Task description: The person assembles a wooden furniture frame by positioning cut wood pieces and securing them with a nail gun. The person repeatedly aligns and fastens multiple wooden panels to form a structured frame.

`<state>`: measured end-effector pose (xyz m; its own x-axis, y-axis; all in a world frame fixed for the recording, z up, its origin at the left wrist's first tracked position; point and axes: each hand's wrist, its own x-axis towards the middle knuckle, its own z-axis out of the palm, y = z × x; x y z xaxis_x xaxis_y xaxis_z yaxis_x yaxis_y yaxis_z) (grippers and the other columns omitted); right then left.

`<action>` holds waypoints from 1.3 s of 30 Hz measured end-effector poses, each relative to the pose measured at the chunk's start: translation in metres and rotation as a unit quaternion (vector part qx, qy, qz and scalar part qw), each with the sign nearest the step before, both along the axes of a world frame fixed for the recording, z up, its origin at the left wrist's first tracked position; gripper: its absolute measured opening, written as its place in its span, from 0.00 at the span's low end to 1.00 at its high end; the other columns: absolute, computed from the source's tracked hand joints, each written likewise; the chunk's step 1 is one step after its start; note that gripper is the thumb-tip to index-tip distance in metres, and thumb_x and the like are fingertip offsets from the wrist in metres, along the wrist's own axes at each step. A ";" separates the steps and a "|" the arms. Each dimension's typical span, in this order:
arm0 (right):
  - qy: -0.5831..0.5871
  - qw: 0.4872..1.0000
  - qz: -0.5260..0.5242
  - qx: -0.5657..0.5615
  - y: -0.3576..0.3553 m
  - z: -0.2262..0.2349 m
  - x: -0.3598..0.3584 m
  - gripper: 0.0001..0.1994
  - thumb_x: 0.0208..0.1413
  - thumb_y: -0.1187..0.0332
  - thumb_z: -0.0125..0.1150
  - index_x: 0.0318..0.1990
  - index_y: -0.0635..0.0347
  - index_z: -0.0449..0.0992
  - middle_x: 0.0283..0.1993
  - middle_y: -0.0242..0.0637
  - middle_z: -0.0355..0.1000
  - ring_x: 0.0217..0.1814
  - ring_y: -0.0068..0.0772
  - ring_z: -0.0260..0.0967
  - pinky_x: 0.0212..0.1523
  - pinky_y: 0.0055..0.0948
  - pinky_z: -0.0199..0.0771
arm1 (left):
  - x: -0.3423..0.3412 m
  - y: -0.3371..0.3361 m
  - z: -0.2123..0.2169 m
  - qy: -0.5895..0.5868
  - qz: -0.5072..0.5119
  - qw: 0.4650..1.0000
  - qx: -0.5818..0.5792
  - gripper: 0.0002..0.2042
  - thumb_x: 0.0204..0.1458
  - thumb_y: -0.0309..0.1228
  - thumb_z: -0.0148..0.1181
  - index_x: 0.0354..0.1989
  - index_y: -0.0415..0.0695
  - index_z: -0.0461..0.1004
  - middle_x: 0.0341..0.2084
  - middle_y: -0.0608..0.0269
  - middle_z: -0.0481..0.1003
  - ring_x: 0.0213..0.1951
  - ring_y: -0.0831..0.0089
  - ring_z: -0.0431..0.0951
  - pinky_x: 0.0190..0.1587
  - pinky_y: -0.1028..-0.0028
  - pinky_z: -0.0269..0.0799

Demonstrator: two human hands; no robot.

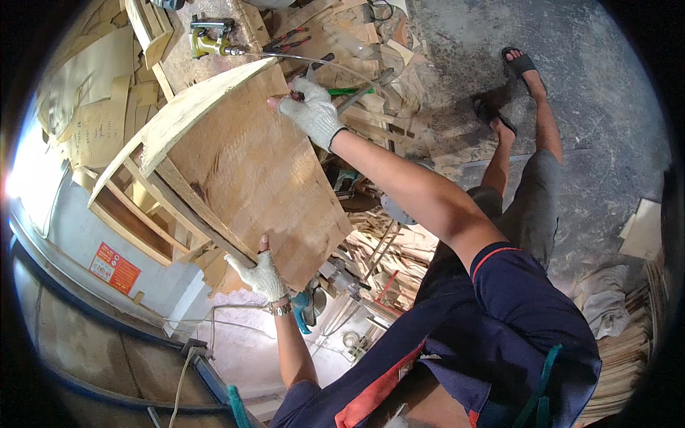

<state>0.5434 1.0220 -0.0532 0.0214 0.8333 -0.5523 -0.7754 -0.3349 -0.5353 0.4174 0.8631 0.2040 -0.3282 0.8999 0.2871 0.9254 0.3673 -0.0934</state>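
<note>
A wooden furniture frame (250, 164) with a broad plywood face, a curved top edge and open slatted compartments is held tilted in front of me. My left hand (258, 277), in a white work glove with bare fingertips and a watch at the wrist, grips its lower edge, thumb on the plywood face. At the upper right corner my right hand (311, 112), gloved the same way, closes round the edge, with its thumb on the face. The fingers behind the panel are hidden on both hands.
On the bench (246, 18) beyond lie a yellow-green air tool (207, 44) with a hose and red-handled pliers (291, 37). Wood offcuts (407, 246) pile up below the frame. A red-orange sign (114, 269) hangs at left. Grey concrete floor (599, 107) stretches to the right.
</note>
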 end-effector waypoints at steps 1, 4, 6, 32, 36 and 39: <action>0.008 1.000 0.011 0.005 0.000 -0.002 -0.001 0.19 0.49 0.58 0.78 0.40 0.63 0.79 0.30 0.29 0.68 0.35 0.22 0.62 0.35 0.30 0.67 | 0.004 0.000 0.000 -0.011 0.009 1.000 0.006 0.45 0.46 0.29 0.79 0.69 0.26 0.57 0.65 0.44 0.67 0.63 0.63 0.69 0.68 0.66 0.62; -0.026 0.999 -0.007 0.030 0.002 -0.011 -0.017 0.18 0.50 0.57 0.77 0.39 0.61 0.80 0.32 0.30 0.71 0.36 0.22 0.63 0.36 0.29 0.68 | -0.005 -0.007 0.003 -0.133 -0.015 0.990 0.033 0.43 0.46 0.28 0.79 0.68 0.28 0.59 0.60 0.46 0.72 0.56 0.65 0.73 0.62 0.68 0.68; -0.044 0.997 0.049 0.039 -0.002 -0.005 0.004 0.18 0.52 0.57 0.76 0.40 0.61 0.80 0.35 0.30 0.75 0.36 0.21 0.67 0.40 0.24 0.71 | 0.003 -0.007 0.003 -0.115 0.005 0.993 -0.004 0.48 0.45 0.32 0.80 0.71 0.27 0.54 0.64 0.43 0.67 0.61 0.63 0.70 0.65 0.67 0.65; -0.270 0.820 0.042 0.502 0.095 -0.070 0.056 0.37 0.40 0.56 0.81 0.61 0.54 0.76 0.59 0.38 0.75 0.62 0.40 0.71 0.63 0.41 0.69 | 0.015 -0.021 0.008 -0.164 0.223 0.958 0.071 0.40 0.46 0.26 0.77 0.68 0.34 0.62 0.60 0.55 0.70 0.57 0.64 0.71 0.63 0.67 0.66; -0.219 0.763 -0.005 0.608 0.130 -0.097 0.040 0.32 0.43 0.57 0.80 0.59 0.54 0.79 0.51 0.39 0.78 0.53 0.35 0.76 0.56 0.34 0.73 | 0.001 -0.054 0.029 -0.145 0.155 0.970 0.121 0.46 0.42 0.33 0.80 0.69 0.34 0.59 0.57 0.53 0.72 0.55 0.62 0.71 0.60 0.65 0.67; -0.196 0.747 0.011 0.635 0.140 -0.101 0.041 0.28 0.48 0.62 0.78 0.59 0.56 0.79 0.51 0.38 0.80 0.49 0.30 0.76 0.52 0.30 0.75 | -0.029 -0.078 0.027 0.027 0.132 0.985 0.110 0.45 0.47 0.43 0.71 0.71 0.35 0.57 0.57 0.52 0.70 0.53 0.65 0.70 0.56 0.64 0.68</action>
<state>0.5845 1.1622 -0.1545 -0.0467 0.6829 0.7290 -0.4783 0.6254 -0.6165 0.3881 0.7855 0.2314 -0.5215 0.6992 0.4891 0.7906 0.6116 -0.0313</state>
